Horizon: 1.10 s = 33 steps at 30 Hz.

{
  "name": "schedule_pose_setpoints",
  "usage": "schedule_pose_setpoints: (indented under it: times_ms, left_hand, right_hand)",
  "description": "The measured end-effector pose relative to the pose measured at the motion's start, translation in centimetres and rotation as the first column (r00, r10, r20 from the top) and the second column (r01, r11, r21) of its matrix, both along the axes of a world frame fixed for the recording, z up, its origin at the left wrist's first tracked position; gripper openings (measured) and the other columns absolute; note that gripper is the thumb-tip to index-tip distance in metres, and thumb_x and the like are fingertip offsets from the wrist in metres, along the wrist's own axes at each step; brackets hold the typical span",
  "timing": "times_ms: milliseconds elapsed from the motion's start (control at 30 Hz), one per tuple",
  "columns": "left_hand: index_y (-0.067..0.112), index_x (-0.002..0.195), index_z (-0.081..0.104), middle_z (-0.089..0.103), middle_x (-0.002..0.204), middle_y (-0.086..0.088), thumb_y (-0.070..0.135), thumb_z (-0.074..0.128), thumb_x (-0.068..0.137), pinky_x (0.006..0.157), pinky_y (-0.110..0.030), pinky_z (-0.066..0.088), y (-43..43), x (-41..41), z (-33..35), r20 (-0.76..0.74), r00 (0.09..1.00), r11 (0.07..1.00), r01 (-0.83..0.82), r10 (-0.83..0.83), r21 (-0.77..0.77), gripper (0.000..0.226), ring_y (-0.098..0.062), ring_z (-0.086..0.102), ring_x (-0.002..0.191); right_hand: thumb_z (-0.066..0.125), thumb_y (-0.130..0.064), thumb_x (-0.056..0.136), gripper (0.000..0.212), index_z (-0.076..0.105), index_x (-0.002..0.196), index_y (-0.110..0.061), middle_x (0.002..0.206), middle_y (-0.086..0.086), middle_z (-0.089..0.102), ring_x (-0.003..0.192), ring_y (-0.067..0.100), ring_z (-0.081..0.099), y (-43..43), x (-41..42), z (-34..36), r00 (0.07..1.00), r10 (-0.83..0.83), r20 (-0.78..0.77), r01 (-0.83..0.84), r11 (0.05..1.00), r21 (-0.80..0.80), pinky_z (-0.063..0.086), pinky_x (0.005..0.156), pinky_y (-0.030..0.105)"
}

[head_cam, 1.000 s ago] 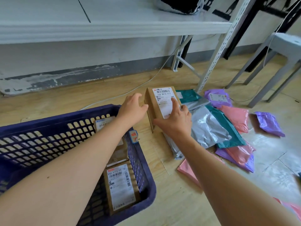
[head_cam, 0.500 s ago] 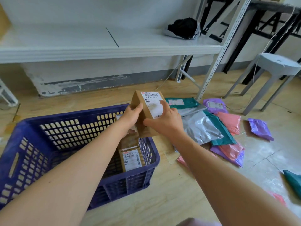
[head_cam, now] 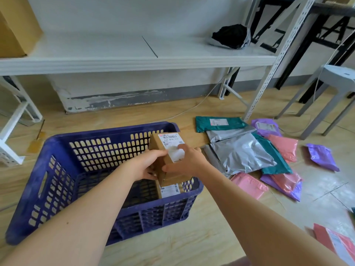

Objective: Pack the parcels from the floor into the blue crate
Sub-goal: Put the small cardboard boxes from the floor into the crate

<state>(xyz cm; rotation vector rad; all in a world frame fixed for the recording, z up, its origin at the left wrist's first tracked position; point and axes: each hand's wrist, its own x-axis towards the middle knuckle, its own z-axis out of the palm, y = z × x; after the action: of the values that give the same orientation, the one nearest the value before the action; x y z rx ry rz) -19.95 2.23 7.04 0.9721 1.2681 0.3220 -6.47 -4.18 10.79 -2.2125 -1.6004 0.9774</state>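
Head camera view, looking down: a person's two bare hands hold a small brown cardboard box with a white shipping label (head_cam: 169,143), tilted, over the right end of a dark blue slotted plastic crate (head_cam: 57,169) that sits on a pale wooden floor (head_cam: 172,246). The left hand (head_cam: 148,166) curls its fingers round the box's left side. The right hand (head_cam: 190,162) grips the labelled face and near corner. Directly beneath, inside the crate, lies another labelled cardboard box (head_cam: 169,191). Just right of the crate, not yet packed, soft parcels lie heaped on the floor: a silver-grey mailer (head_cam: 242,152), a teal mailer (head_cam: 219,123), a pink mailer (head_cam: 284,146) and a purple mailer (head_cam: 322,156). Likely risk: let go while tilted, the held box could land on an edge of the one beneath, or clip the crate's nearby right wall and tumble out
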Motion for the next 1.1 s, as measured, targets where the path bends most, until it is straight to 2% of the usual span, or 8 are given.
schedule_pose_setpoints:
  times_ms: [167,333,467,633,767,833,967,1100]
  left_hand:
    - [0.021,0.129,0.047,0.058,0.123,-0.008,0.031,0.063,0.086,0.091,-0.045,0.051,1.0,-0.4,-1.3,-0.007,1.0,0.998,0.024,-0.025,-0.056,0.046,-0.027,0.057,0.11]
    - [0.017,0.124,0.052,0.061,0.114,-0.009,0.02,0.059,0.09,0.082,-0.041,0.054,1.1,0.4,-2.4,-0.016,0.999,0.992,0.043,-0.045,-0.116,0.035,-0.026,0.061,0.103]
    - [0.018,0.123,0.051,0.06,0.112,-0.006,0.016,0.057,0.091,0.091,-0.043,0.051,1.2,0.7,-3.1,-0.035,0.997,0.991,0.061,-0.066,-0.118,0.033,-0.027,0.061,0.104]
    - [0.016,0.122,0.053,0.063,0.111,-0.011,0.016,0.059,0.089,0.079,-0.04,0.054,1.7,-0.3,-3.1,-0.022,0.996,0.988,0.081,-0.084,-0.13,0.034,-0.028,0.063,0.1]
    - [0.018,0.124,0.05,0.061,0.116,-0.013,0.025,0.063,0.086,0.086,-0.043,0.053,2.0,-1.2,-3.4,-0.113,0.985,0.988,0.122,-0.133,-0.097,0.041,-0.031,0.061,0.102]
    - [0.018,0.126,0.05,0.061,0.115,-0.014,0.026,0.065,0.085,0.085,-0.043,0.054,2.0,-1.5,-3.6,-0.142,0.979,0.986,0.132,-0.145,-0.1,0.044,-0.031,0.063,0.1]
    - [0.016,0.126,0.052,0.064,0.112,-0.013,0.023,0.065,0.086,0.084,-0.042,0.055,1.8,-1.4,-3.7,-0.142,0.969,0.976,0.19,-0.204,-0.106,0.043,-0.03,0.066,0.095]
    - [0.017,0.131,0.048,0.06,0.121,-0.013,0.019,0.064,0.087,0.08,-0.041,0.057,1.6,-1.0,-3.7,-0.154,0.961,0.97,0.213,-0.229,-0.118,0.047,-0.031,0.062,0.103]
  right_hand:
    - [0.067,-0.052,0.074,0.084,0.027,0.144,-0.029,0.144,0.011,0.026,0.12,0.022,0.041,0.7,0.1,-1.8,1.0,-0.018,-0.016,0.018,0.999,-0.041,0.041,0.087,0.029]
    - [0.061,-0.053,0.08,0.076,0.031,0.143,-0.022,0.141,0.008,0.041,0.125,0.022,0.042,1.6,-0.1,-3.6,0.998,0.045,0.043,-0.039,0.991,-0.129,0.043,0.088,0.031]
    - [0.061,-0.051,0.082,0.066,0.04,0.136,-0.019,0.128,0.005,0.053,0.111,0.02,0.053,1.7,0.2,-3.7,0.998,0.02,0.062,-0.013,0.994,-0.112,0.043,0.079,0.026]
    - [0.065,-0.041,0.079,0.058,0.043,0.13,-0.023,0.119,0.005,0.057,0.107,0.021,0.054,2.1,1.1,-3.7,0.986,0.016,0.167,-0.008,0.999,-0.048,0.042,0.075,0.027]
    - [0.063,-0.033,0.081,0.047,0.048,0.124,-0.023,0.103,-0.001,0.056,0.088,0.018,0.053,2.4,1.1,-3.7,0.977,0.057,0.206,-0.046,0.997,-0.06,0.041,0.067,0.026]
    - [0.06,-0.031,0.082,0.041,0.05,0.121,-0.024,0.098,-0.002,0.056,0.085,0.018,0.054,2.4,0.8,-3.7,0.968,0.086,0.235,-0.068,0.994,-0.08,0.042,0.063,0.026]
    - [0.057,-0.028,0.082,0.037,0.052,0.118,-0.023,0.108,0.002,0.06,0.095,0.022,0.058,2.6,0.5,-3.8,0.94,0.114,0.321,-0.093,0.992,-0.08,0.045,0.067,0.028]
    - [0.056,-0.026,0.083,0.035,0.052,0.117,-0.019,0.111,0.004,0.06,0.097,0.024,0.058,2.7,0.4,-4.6,0.926,0.148,0.347,-0.106,0.985,-0.137,0.047,0.071,0.029]
